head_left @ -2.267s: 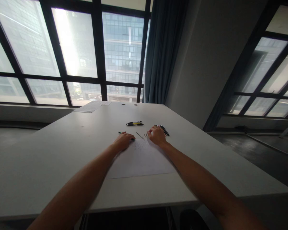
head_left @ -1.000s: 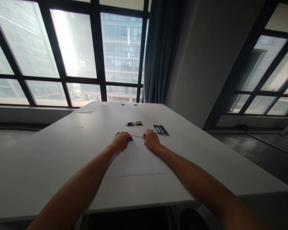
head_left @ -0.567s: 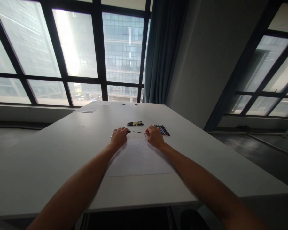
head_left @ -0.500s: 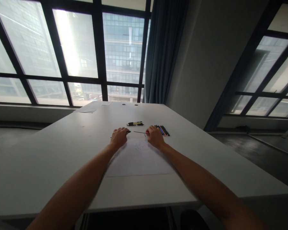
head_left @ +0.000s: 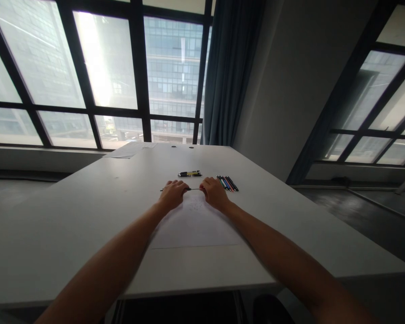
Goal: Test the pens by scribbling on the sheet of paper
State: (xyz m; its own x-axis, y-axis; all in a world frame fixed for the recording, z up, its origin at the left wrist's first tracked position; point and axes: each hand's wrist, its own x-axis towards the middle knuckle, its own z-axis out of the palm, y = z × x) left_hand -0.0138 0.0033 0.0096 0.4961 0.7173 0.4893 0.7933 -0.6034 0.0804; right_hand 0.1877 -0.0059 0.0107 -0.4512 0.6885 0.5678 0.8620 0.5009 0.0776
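Note:
My left hand is closed round a dark pen barrel, with one end poking out on the left past the knuckles. My right hand pinches a thin dark pen refill, which spans the small gap between the two hands. The refill's left end meets the pen at my left fingertips; whether it sits inside the barrel is too small to tell. Beneath both wrists lies a white sheet of paper with faint scribbles near its top edge.
Several pens, one with yellow on it, lie just beyond my hands. A row of several coloured pens is right beside my right hand. More paper rests at the far left of the white table.
My hands have come closer together. The pen in my left hand moved right and the refill moved slightly left, so the gap between them has closed.

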